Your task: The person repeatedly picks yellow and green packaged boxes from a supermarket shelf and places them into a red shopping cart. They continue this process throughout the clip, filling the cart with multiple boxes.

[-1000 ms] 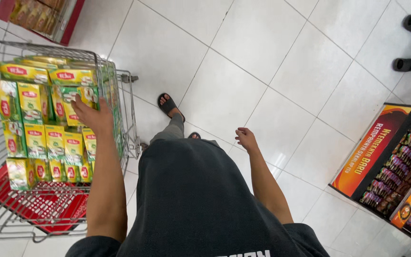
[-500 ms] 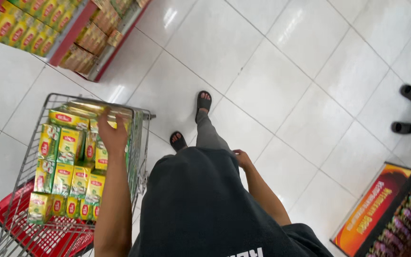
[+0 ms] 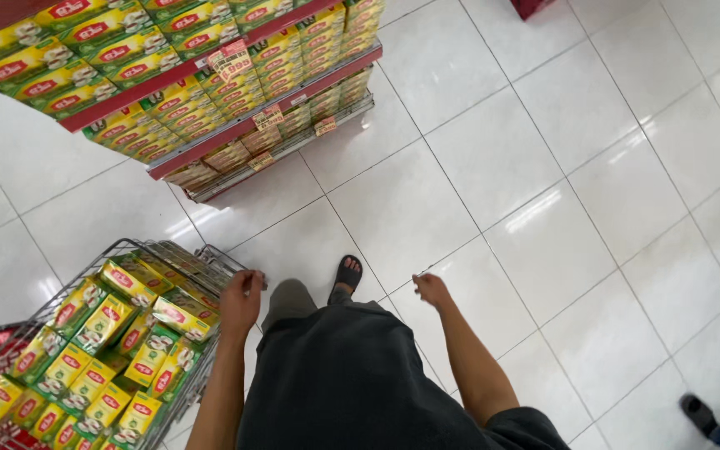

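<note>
My left hand [image 3: 242,302] grips the top rim of a wire shopping cart [image 3: 164,247] at my lower left. The cart is packed with several rows of yellow-green boxes [image 3: 102,346] with red labels. My right hand [image 3: 432,289] hangs free beside my hip over the white floor tiles, fingers loosely curled, holding nothing. My dark garment fills the bottom centre, and one sandalled foot [image 3: 347,273] steps forward between the two hands.
A red-edged store shelf [image 3: 210,137] stacked with the same yellow-green boxes stands at the upper left, just ahead of the cart. Another person's dark shoe [image 3: 700,413] shows at the lower right corner. White glossy tiles [image 3: 560,167] stretch to the right.
The view has swung left and forward: the shelf of boxes came into full view ahead. The cart rolled with my left hand toward it. The snack display at right left the view.
</note>
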